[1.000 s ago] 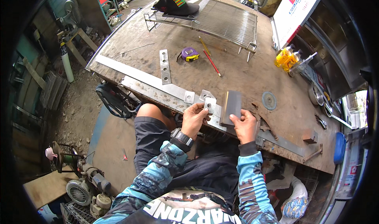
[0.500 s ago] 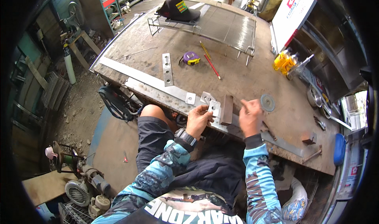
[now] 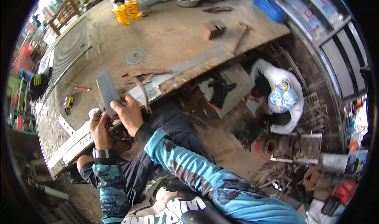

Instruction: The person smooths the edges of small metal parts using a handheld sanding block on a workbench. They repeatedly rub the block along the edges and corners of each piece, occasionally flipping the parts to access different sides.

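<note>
While the right hand (image 3: 125, 112) pinches the lower end of a flat grey metal plate (image 3: 106, 90) in closed fingers, upright just above the table (image 3: 173, 30) edge, the left hand (image 3: 100, 126) curls beside it, its hold unclear. The plate looks stiff, fairly heavy and sharp-edged; its flat faces seem safest to grip. Two yellow-orange bottles (image 3: 126, 11) stand at the far side.

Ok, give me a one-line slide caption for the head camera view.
Right hand holds a flat grey metal plate upright at the workbench edge, left hand beside it.
</note>
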Motion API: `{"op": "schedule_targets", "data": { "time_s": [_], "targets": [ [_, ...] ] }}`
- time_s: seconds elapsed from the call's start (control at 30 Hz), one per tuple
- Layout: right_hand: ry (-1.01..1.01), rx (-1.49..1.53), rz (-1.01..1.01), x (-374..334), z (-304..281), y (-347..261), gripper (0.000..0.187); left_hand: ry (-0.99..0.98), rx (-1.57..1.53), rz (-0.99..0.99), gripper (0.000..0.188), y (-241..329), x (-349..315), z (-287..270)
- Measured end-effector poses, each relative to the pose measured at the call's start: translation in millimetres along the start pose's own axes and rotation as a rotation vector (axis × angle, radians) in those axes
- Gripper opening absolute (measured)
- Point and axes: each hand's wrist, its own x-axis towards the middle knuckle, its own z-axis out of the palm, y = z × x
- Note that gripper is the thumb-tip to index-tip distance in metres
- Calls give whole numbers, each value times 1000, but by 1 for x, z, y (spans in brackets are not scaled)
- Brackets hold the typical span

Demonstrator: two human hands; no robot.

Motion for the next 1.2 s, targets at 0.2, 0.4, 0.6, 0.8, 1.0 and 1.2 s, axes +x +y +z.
{"op": "schedule_targets", "data": {
  "time_s": [0.2,0.4,0.6,0.8,1.0,1.2],
  "targets": [
    [-36,-41,114,-21,-24,5,31,9,-12,-94,25,7,-36,13],
    [-134,-35,97,-17,-39,17,33,33,0,-68,30,17,-69,35],
    [-88,-80,-20,-22,-33,16,31,100,-9,-85,26,10,-74,17],
    [-101,-41,137,-43,-33,-14,32,80,114,-105,33,-10,-99,5],
    [-179,-22,81,-58,-13,-1,35,251,-33,-194,33,-37,-129,-56],
    [-96,-261,-28,-47,-58,-64,22,368,-188,-233,29,-31,-147,-85]
  ]
}}
